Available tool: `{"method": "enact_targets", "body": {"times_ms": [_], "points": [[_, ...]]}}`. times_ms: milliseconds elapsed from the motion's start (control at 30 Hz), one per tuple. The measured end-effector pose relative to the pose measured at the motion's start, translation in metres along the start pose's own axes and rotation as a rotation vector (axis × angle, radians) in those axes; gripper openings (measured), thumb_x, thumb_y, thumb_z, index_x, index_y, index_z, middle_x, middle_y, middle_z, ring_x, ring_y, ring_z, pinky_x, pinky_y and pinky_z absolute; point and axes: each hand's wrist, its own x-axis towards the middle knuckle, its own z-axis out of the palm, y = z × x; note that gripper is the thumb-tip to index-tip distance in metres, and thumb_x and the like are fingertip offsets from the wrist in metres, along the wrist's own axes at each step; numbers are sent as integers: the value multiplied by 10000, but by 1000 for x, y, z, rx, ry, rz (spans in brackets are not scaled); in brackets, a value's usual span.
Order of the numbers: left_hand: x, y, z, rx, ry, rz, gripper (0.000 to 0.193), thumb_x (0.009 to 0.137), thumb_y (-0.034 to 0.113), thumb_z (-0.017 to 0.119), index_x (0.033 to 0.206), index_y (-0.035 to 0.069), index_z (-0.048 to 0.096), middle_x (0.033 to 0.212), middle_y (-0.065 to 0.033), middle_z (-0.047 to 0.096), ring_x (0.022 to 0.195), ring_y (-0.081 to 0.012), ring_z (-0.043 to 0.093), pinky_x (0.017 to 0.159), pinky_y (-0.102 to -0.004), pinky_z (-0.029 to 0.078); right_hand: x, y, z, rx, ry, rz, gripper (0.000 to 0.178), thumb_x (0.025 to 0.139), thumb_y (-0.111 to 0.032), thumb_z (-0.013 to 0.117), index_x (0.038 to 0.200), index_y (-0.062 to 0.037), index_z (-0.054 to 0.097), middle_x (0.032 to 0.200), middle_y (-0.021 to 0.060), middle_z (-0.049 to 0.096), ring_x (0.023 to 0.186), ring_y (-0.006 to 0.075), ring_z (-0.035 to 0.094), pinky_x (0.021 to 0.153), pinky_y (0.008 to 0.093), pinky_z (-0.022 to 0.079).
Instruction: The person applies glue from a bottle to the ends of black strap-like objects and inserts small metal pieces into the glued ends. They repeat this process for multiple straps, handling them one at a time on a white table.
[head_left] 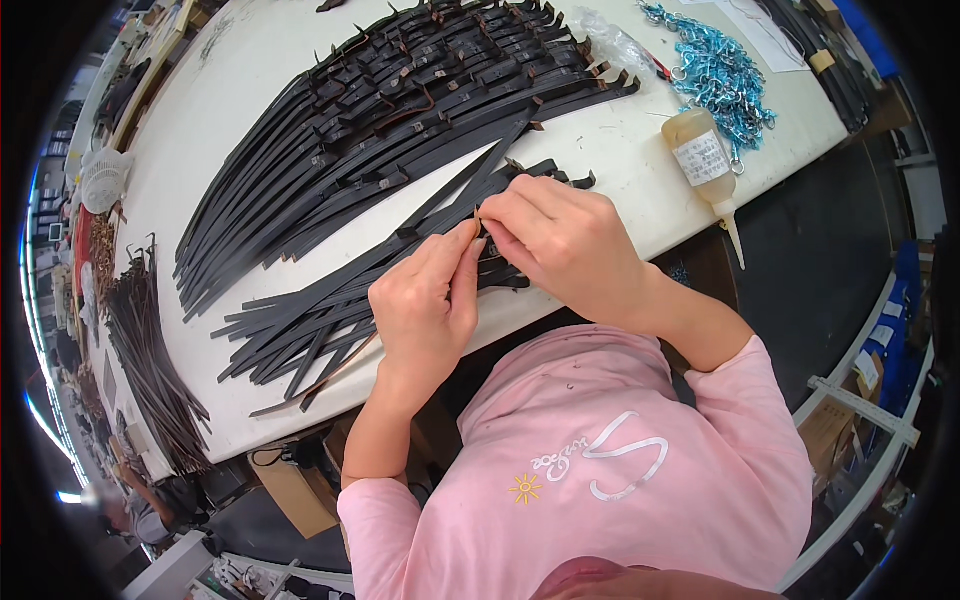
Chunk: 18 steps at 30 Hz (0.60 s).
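My left hand (430, 290) and my right hand (560, 235) meet above the near edge of the table, fingertips almost touching. Both are closed in a pinch on the end of a narrow strap with a tan underside; only a small tan bit (478, 222) shows between the fingers. A strap with a brown edge (335, 372) runs down to the left behind my left wrist, perhaps the same one. Under and beside my hands lies a loose pile of black straps (290, 340), partly hidden by them.
Beyond, many black straps with small loops (400, 110) lie in a fan. To the right are a squeeze bottle with a long nozzle (700, 160), a heap of blue chains (720, 80) and clear plastic (610, 45). Dark brown straps (150, 360) lie at the left on the white table (250, 435).
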Motion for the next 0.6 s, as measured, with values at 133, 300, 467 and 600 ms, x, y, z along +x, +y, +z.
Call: {"method": "enact_targets", "body": {"times_ms": [133,300,467,600], "points": [[1,3,0,16,-28,-17,133,893,23,689,1022,41,713,793,-108,672,619,-294,623,570,-350,484,7,5,-5,-42,-105,-102,204,733,-40,751,870,-64,601,810,48,552,738,222,586,632,342,507],[4,0,-1,-47,-67,-93,130,912,37,676,1030,23,729,786,-133,682,581,-269,608,560,-321,475,11,16,5,-3,-18,-213,174,695,-56,710,813,-79,584,806,44,561,757,222,591,666,348,526],[7,-13,-12,-297,-158,-260,167,972,93,652,1080,-2,737,682,-69,646,563,-106,542,540,-256,430,10,15,6,420,-62,-53,156,722,29,692,833,-40,606,773,40,573,708,187,569,661,310,495],[11,-26,-21,-590,-212,-334,211,1013,147,629,1085,-17,741,689,13,635,578,-35,467,527,-214,379,12,16,-23,979,-278,334,68,810,23,644,858,-20,625,808,14,624,761,96,582,735,256,489]]}}
